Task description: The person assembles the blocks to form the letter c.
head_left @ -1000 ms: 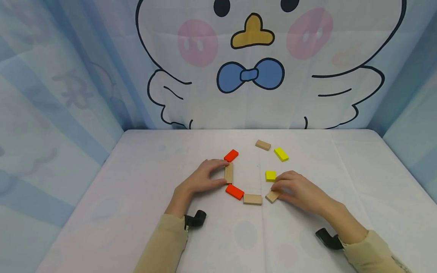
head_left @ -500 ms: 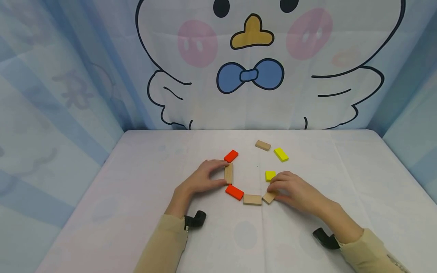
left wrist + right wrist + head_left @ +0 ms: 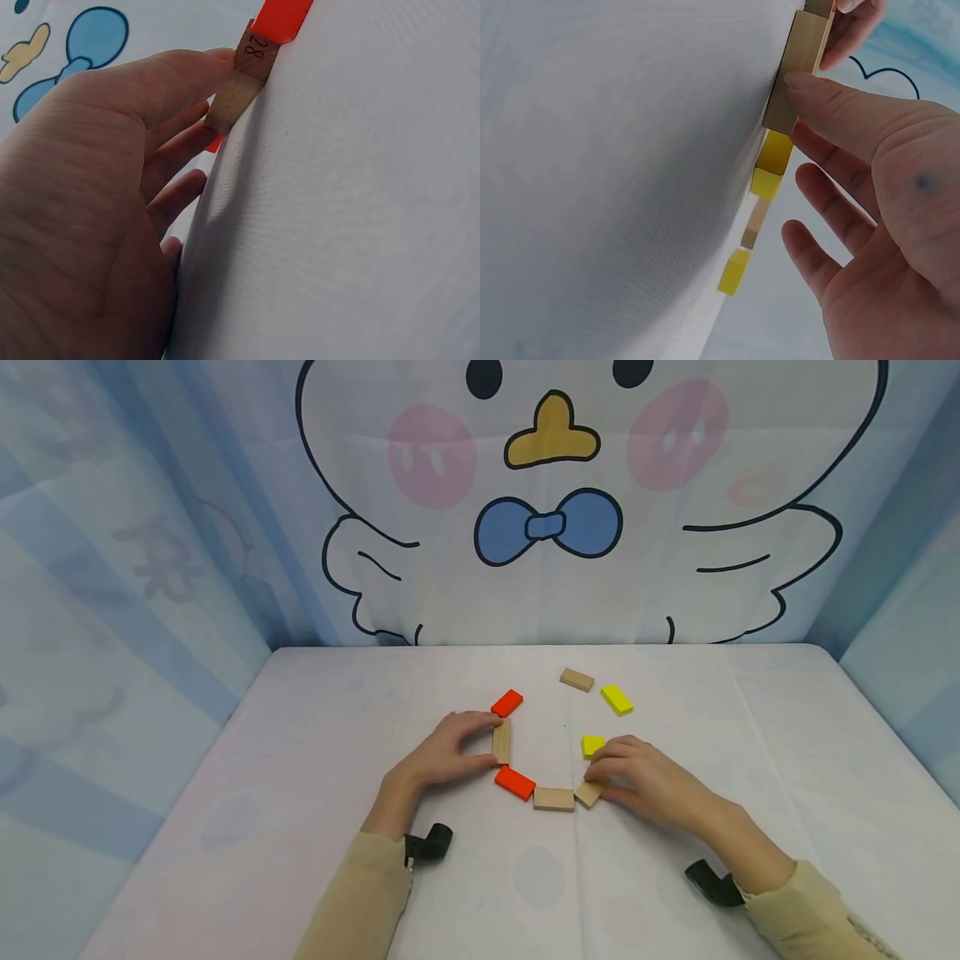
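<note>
My left hand (image 3: 442, 750) pinches an upright-lying plain wooden block (image 3: 502, 742) lengthwise, thumb at its near end and fingertips at its far end; the left wrist view shows "28" written on this wooden block (image 3: 238, 94). A red block (image 3: 515, 783) lies at its near end and another red block (image 3: 507, 702) at its far end. My right hand (image 3: 660, 783) pinches a slanted wooden block (image 3: 588, 793) between thumb and fingers. That block's corner meets the right end of a flat wooden block (image 3: 553, 800). Just beyond the right fingertips lies a yellow block (image 3: 592, 746).
Farther back on the white-covered table (image 3: 225, 827) lie another wooden block (image 3: 577, 680) and a slanted yellow block (image 3: 617, 700). Together the blocks outline a rough ring with gaps on its right and far sides. A printed cartoon curtain (image 3: 547, 593) stands behind the table.
My right hand has slid its wooden block to the left, up against the corner of the flat wooden block. My left hand stays in place on its block.
</note>
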`<act>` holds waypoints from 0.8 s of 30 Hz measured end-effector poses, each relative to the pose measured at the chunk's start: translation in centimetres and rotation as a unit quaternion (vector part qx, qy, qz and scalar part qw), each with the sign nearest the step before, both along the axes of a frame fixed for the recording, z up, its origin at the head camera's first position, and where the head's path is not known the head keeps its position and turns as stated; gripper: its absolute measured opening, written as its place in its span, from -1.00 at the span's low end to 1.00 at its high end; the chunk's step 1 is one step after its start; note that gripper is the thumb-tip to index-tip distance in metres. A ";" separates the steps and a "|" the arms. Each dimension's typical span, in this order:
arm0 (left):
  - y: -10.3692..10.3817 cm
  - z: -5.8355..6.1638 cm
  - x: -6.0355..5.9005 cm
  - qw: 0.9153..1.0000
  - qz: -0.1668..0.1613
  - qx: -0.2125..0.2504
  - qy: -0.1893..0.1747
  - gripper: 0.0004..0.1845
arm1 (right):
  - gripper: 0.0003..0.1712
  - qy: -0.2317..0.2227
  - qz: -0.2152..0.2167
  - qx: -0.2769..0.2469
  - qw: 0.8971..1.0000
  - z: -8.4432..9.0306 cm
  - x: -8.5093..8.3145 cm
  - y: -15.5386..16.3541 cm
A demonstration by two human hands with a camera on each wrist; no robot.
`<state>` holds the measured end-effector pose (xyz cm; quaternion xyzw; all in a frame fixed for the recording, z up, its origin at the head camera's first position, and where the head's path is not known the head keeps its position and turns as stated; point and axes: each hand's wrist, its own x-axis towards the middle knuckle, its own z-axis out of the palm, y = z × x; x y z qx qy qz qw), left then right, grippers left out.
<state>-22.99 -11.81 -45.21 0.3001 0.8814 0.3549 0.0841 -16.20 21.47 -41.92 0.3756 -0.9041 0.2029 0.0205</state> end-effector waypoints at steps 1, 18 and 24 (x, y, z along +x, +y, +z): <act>0.0 0.0 0.0 1.000 0.000 0.000 0.001 -0.38 | -0.68 0.001 0.001 0.000 1.000 0.0 0.0 0.0; 0.0 0.3 0.2 1.000 0.004 -0.003 0.000 -0.38 | -0.63 -0.051 -0.052 -0.035 0.997 0.6 -1.0 1.0; 0.1 0.3 0.2 1.000 0.005 -0.003 0.002 -0.39 | -0.68 -0.026 -0.066 -0.035 0.997 0.3 -2.2 1.2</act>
